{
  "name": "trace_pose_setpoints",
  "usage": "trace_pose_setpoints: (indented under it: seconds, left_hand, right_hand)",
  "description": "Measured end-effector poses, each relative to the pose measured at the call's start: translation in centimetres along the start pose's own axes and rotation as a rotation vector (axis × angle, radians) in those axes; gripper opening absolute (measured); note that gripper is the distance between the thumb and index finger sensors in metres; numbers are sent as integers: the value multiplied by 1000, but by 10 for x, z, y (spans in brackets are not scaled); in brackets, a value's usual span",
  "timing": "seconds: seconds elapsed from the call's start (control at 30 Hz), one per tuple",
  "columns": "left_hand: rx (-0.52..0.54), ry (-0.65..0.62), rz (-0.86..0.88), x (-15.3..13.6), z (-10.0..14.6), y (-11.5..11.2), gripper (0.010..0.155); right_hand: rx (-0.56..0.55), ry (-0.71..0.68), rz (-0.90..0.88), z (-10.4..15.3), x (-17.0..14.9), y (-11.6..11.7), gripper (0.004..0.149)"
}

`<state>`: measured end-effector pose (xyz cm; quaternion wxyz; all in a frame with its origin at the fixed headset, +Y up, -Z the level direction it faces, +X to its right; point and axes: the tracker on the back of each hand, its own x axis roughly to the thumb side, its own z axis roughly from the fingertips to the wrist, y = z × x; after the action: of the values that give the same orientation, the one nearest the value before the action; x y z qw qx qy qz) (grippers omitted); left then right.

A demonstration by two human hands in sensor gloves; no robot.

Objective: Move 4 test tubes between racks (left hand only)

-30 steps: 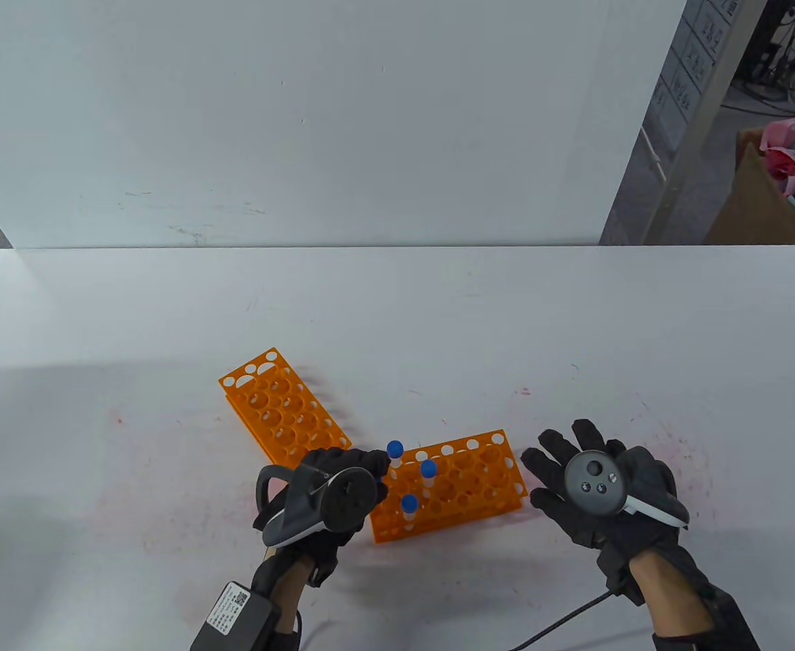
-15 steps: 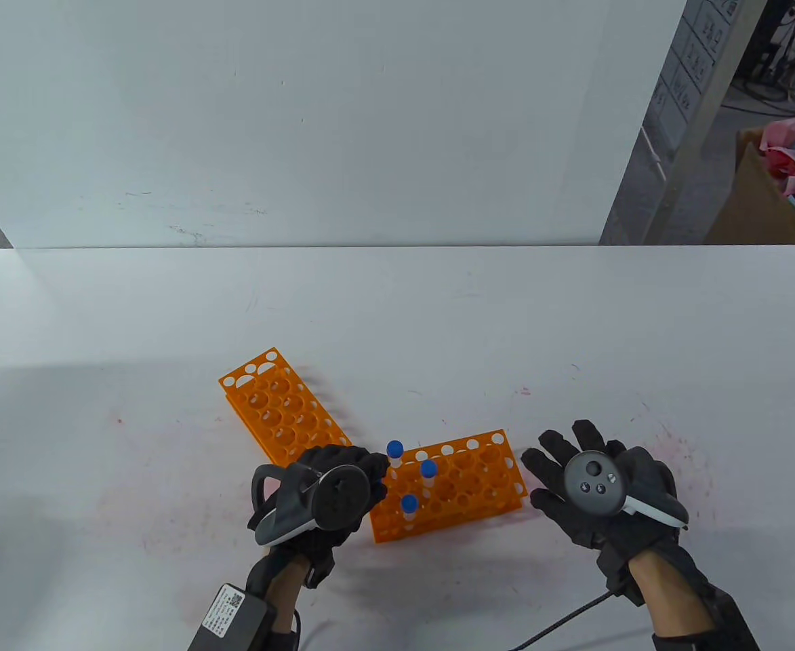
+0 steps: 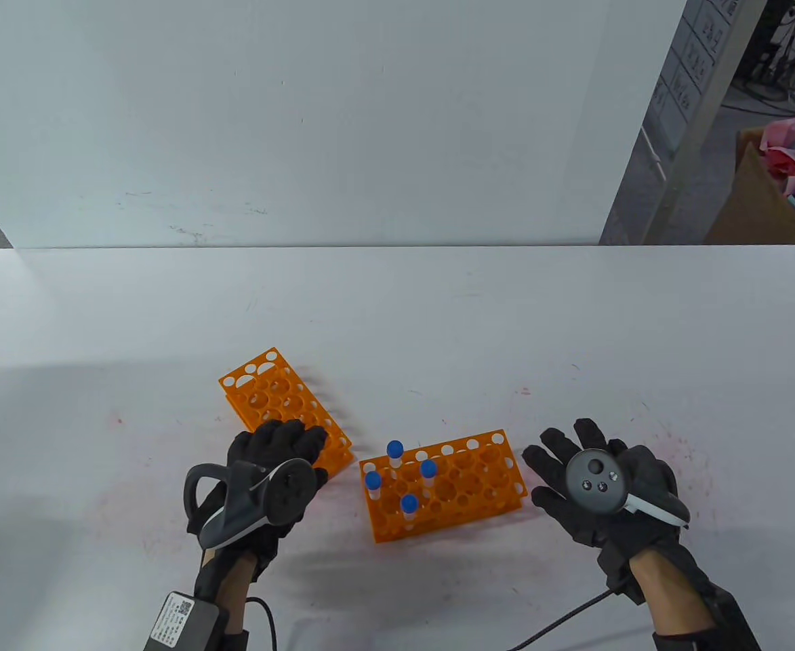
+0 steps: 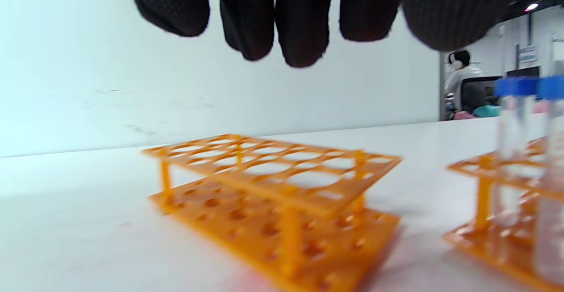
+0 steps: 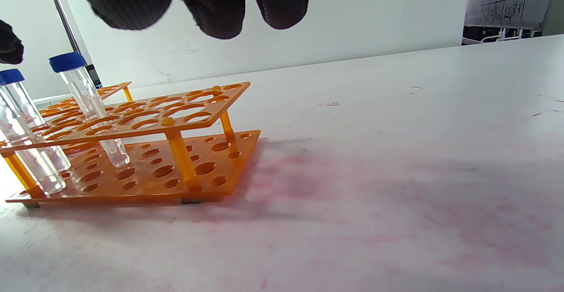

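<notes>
Left hand [image 3: 272, 475]: fingers [image 4: 302, 27] hang loosely spread and hold nothing, with clear air beneath the fingertips in the left wrist view. In the table view they lie over the near end of the left rack [image 3: 282, 405]; whether they touch it cannot be told. This orange rack carries no tubes in either view.

Right hand [image 3: 600, 485]: fingers [image 3: 560, 451] splayed wide and holding nothing, palm down over the worktop [image 3: 438, 319], just beside the right rack [image 3: 448, 485] and apart from it.

All four test tubes, clear with blue caps, stand in the left half of the right rack: one at the far edge [image 3: 394, 449], one at the left end [image 3: 373, 480], one toward the middle [image 3: 428, 468], one at the near edge [image 3: 409, 503]. In the right wrist view one tube [image 5: 88, 107] leans in its hole.

Pink staining marks the worktop around the racks.
</notes>
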<state>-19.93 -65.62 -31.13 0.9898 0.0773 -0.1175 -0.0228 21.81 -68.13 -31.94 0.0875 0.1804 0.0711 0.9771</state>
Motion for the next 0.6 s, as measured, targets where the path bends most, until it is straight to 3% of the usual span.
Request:
trace_pose_setpoints:
  seconds: [0.23, 0.3, 0.6]
  left_hand:
    - [110, 98, 61, -27, 15, -23, 66]
    - [141, 151, 154, -31, 17, -25, 67]
    - [53, 202, 26, -37, 11, -27, 71]
  right_hand:
    - [4, 20, 4, 0, -2, 0, 62]
    - [-10, 35, -8, 1, -5, -1, 62]
    - [-22, 81, -31, 0, -16, -2, 63]
